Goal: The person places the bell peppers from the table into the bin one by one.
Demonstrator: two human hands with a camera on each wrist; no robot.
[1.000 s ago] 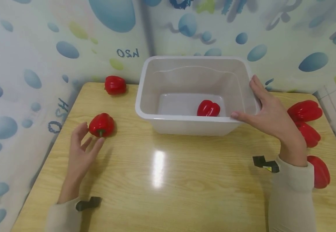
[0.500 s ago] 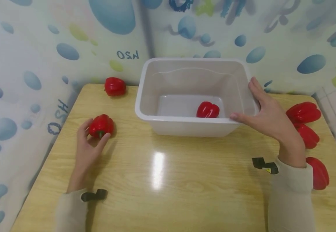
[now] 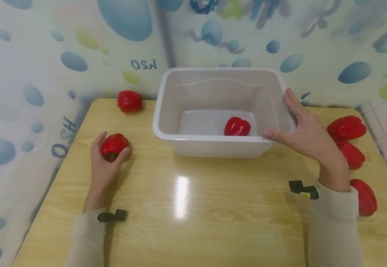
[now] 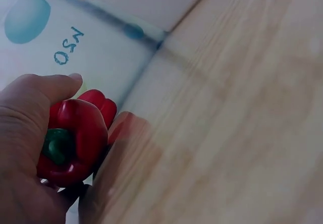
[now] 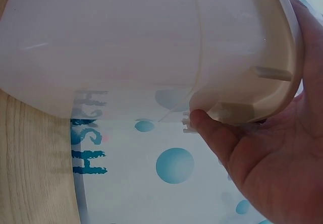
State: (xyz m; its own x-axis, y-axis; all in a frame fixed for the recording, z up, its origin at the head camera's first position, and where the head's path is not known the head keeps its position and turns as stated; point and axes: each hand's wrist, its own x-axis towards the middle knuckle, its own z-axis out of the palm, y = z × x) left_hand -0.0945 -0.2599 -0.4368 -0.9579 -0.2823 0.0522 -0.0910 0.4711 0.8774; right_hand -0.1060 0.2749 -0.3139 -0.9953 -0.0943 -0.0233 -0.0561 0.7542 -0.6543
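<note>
At the left of the table, a red bell pepper (image 3: 114, 145) with a green stem sits between the thumb and curled fingers of my left hand (image 3: 104, 168). The left wrist view shows the same bell pepper (image 4: 81, 138) from its stem end, thumb along one side. A deep white plastic bin (image 3: 213, 147) stands at the back, one red bell pepper (image 3: 236, 126) lying inside it. My right hand (image 3: 308, 133) grips the bin's right end, thumb on the front rim and fingers at the side. In the right wrist view the bin's outer wall (image 5: 101, 42) fills the upper part.
Another red bell pepper (image 3: 130, 101) lies at the table's back left edge. Several more, such as this bell pepper (image 3: 347, 127), lie along the right side beside my right forearm. A patterned wall (image 3: 89, 55) rises behind the wooden table (image 3: 213, 207).
My left hand has moved right and forward onto the bell pepper, its thumb and fingers closing around it. The right hand keeps its hold on the bin.
</note>
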